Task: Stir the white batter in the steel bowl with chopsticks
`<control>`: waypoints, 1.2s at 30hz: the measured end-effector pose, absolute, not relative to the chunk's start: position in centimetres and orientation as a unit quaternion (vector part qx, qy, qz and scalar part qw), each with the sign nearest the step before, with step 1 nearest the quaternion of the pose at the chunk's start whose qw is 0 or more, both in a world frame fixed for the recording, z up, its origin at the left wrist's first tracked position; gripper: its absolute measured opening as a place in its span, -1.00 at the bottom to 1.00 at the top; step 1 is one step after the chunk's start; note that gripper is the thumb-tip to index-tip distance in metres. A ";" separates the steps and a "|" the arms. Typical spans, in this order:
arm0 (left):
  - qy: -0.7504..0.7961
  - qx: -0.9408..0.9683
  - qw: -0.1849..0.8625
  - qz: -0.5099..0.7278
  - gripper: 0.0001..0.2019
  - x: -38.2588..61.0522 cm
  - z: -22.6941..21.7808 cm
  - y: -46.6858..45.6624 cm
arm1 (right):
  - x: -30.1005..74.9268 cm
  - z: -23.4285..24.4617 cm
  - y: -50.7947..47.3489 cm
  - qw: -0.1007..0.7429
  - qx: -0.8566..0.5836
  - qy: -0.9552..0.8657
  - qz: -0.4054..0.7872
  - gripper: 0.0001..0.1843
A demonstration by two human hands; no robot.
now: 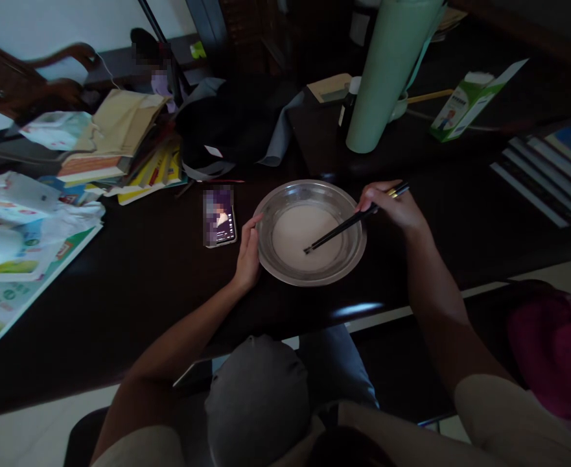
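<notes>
A round metal bowl (309, 277) with a wide rim stands on the dark table and holds a pale, milky liquid (302, 227). Against its left rim is my left hand (249, 256), fingers curved along the outside to steady it; the thumb is hard to see. My right hand (392, 204), above the right rim, grips black chopsticks (341, 228) with gold bands near the top. They slant down to the left, their tips in the liquid near the bowl's middle. Just left of the bowl lies a phone (224, 224) with a lit screen.
Behind the bowl stand a tall green bottle (387, 71), a small dark bottle (348, 107) and a green-white box (463, 107). Books are stacked at right (538, 175) and left (153, 168). A black bag (236, 130) lies behind the phone. Tissue packs (17, 194) sit far left.
</notes>
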State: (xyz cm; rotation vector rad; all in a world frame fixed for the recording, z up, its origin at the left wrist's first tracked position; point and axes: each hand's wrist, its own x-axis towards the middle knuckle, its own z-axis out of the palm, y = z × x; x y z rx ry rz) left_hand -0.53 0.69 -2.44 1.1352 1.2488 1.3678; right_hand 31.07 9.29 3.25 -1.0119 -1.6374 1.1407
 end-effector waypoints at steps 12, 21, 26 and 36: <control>0.505 0.460 0.467 0.561 -0.45 -0.6 -2.8 0.9 | 31.1 3.2 9.4 0.426 -0.401 -0.674 0.451 -0.55; 0.511 0.460 0.465 0.557 -0.43 -0.5 -2.5 0.8 | 31.3 3.3 9.3 0.456 -0.408 -0.656 0.441 -0.53; 0.509 0.461 0.466 0.558 -0.43 -0.5 -2.5 0.8 | 31.0 3.4 9.3 0.464 -0.412 -0.659 0.424 -0.57; 0.509 0.472 0.463 0.551 -0.47 -0.7 -2.8 0.8 | 31.0 3.4 9.3 0.445 -0.399 -0.670 0.440 -0.59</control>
